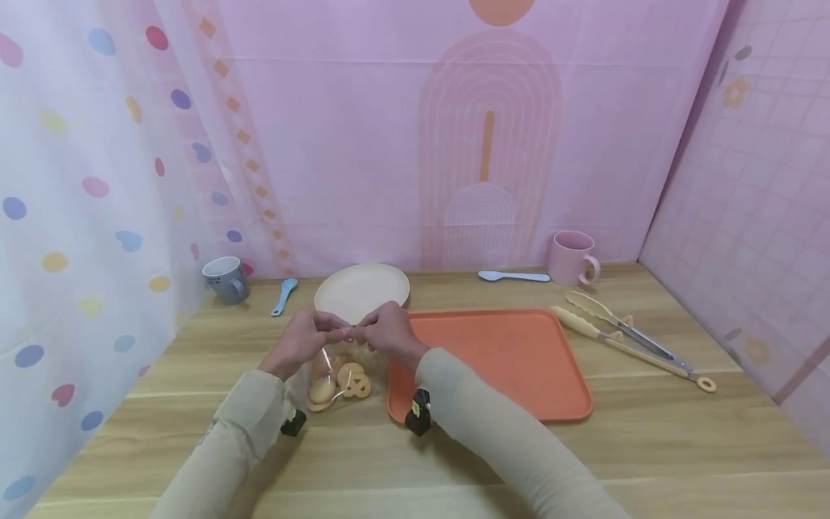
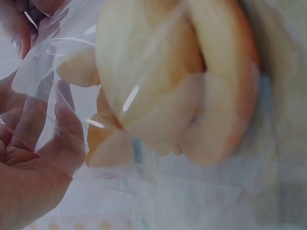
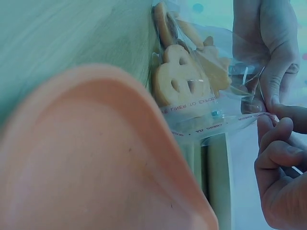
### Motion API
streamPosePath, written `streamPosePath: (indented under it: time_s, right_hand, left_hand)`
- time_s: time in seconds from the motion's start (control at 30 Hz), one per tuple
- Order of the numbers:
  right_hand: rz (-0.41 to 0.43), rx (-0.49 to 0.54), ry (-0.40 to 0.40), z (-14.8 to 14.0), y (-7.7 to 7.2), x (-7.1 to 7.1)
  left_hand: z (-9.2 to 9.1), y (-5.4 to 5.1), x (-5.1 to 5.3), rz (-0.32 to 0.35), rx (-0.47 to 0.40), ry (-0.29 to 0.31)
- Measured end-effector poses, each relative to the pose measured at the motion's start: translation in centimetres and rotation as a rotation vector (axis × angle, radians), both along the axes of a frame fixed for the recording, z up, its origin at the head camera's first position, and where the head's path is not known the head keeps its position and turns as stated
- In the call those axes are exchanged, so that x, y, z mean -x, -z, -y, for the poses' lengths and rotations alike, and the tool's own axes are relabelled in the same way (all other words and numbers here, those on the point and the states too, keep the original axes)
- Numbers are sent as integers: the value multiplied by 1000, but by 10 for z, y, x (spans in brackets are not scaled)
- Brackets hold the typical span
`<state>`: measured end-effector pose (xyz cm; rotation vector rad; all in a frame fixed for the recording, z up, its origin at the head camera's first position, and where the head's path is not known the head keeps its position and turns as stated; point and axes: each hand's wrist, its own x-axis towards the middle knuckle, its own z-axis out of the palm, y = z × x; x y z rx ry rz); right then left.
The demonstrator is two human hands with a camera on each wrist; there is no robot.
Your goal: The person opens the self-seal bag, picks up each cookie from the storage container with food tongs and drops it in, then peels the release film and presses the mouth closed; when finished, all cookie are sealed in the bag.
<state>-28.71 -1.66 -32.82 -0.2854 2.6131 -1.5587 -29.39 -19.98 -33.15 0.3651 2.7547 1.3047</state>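
Note:
A clear plastic bag [image 3: 204, 112] with several tan bread-like pieces inside lies on the table, left of the orange tray. One piece is pretzel-shaped [image 3: 184, 81]; a round, bun-like piece [image 2: 148, 62] fills much of the left wrist view. At the bag's top edge, my left hand [image 1: 301, 342] pinches the film between thumb and fingers. My right hand [image 1: 392, 333] pinches the same edge close beside it, and the fingertips of both hands meet. Red printing runs along the bag's strip near the right hand. Fingers partly hide the bag's mouth in the head view.
The orange tray [image 1: 499, 364] lies right of the bag, under the right forearm. A cream plate [image 1: 363, 288] stands just beyond the hands. Tongs [image 1: 622, 346], a pink mug [image 1: 570, 258], a white spoon [image 1: 515, 276], a blue spoon [image 1: 284, 297] and a grey-blue cup [image 1: 225, 280] stand around.

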Motion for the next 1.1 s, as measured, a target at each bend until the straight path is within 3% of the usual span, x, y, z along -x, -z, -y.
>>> streamPosePath:
  time_s: [0.23, 0.47, 0.73, 1.0, 1.1]
  right_hand:
    - [97, 104, 56, 2, 3, 2]
    - [51, 89, 49, 5, 3, 2]
    - [97, 168, 71, 9, 6, 8]
    - [33, 133, 207, -5, 11, 16]
    - [26, 137, 139, -9, 5, 14]
  left_hand:
    - [-2, 2, 0, 2, -3, -11]
    - [-4, 3, 0, 19, -18, -9]
    - [-2, -2, -1, 9, -15, 16]
    - [7, -1, -4, 20, -27, 12]
    - [9, -1, -3, 34, -31, 28]
